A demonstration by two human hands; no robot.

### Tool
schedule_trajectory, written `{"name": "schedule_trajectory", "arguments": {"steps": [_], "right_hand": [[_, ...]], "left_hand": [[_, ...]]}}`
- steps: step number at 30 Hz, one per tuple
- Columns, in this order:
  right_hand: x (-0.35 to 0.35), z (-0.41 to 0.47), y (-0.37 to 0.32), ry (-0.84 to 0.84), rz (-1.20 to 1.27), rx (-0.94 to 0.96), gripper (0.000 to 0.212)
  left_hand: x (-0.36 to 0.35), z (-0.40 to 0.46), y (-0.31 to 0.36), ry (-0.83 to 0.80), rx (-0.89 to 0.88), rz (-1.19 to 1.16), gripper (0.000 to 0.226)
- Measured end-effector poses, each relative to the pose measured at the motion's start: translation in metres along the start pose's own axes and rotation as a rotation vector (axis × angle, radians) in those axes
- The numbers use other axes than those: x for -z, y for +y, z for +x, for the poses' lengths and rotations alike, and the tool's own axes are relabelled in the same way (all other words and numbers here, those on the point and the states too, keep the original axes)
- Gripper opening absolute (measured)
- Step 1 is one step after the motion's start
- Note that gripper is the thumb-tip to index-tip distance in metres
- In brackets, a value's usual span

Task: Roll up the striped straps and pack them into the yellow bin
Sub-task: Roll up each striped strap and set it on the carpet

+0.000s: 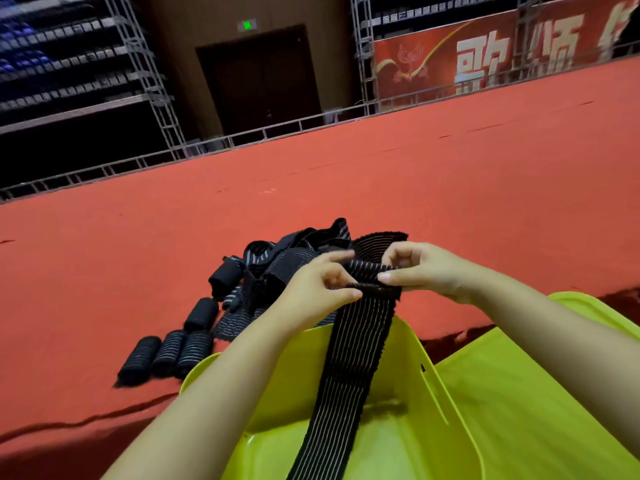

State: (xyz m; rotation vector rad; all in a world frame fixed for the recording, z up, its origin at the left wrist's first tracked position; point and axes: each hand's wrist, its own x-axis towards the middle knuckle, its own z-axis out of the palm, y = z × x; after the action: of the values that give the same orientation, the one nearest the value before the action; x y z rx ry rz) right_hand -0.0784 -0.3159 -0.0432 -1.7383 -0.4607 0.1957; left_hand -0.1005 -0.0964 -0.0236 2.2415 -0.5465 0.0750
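Red carpeted stage floor [415,168], flat and matte, bounded at far edge by low metal truss rail [242,135]; dark doorway [259,77] and red banner [485,60] behind. Both hands mid-frame, pinching black elastic striped strap [349,368]: left hand [322,289] with thumb and fingers curled on near fold, right hand [419,268] pinching top edge with fingertips. Woven ribbed band, thin pale stripes lengthwise, fuzzy frayed end arched above the hands, rest hanging down into yellow bin [408,344]. Glossy lime-yellow plastic, rounded rim, directly below forearms; second yellow plastic piece [519,393] just right, touching or overlapping, cannot tell which. Loose tangle of unrolled straps [277,261] on carpet just beyond left hand, partly hidden by it. Five or so rolled straps [180,351], short dark cylinders, lying left of bin, near its rim. Wide bare carpet far side and right; bin edge tight under the wrists.
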Motion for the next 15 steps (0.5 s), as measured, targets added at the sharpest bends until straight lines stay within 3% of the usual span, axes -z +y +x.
{"name": "schedule_trajectory", "arguments": {"steps": [5, 7, 9, 11, 13, 15], "right_hand": [[0.010, 0.002, -0.008, -0.273, -0.180, -0.164, 0.014], [0.018, 0.015, -0.022, -0.186, -0.157, -0.150, 0.026], [0.019, 0.040, -0.035, 0.060, -0.167, -0.085, 0.031], [0.012, 0.072, -0.037, 0.264, -0.354, -0.038, 0.027], [-0.001, 0.101, -0.030, 0.293, -0.703, -0.020, 0.031], [-0.015, 0.120, -0.017, 0.153, -0.997, -0.116, 0.040]], "left_hand": [[-0.011, -0.009, -0.019, -0.014, 0.029, -0.030, 0.018], [-0.012, -0.011, -0.022, -0.053, 0.022, -0.009, 0.022], [-0.014, -0.013, -0.020, -0.092, -0.016, 0.016, 0.025], [-0.017, -0.014, -0.017, -0.127, -0.066, 0.038, 0.019], [-0.021, -0.014, -0.014, -0.165, -0.112, 0.042, 0.012], [-0.025, -0.012, -0.013, -0.196, -0.149, 0.050, 0.014]]}}
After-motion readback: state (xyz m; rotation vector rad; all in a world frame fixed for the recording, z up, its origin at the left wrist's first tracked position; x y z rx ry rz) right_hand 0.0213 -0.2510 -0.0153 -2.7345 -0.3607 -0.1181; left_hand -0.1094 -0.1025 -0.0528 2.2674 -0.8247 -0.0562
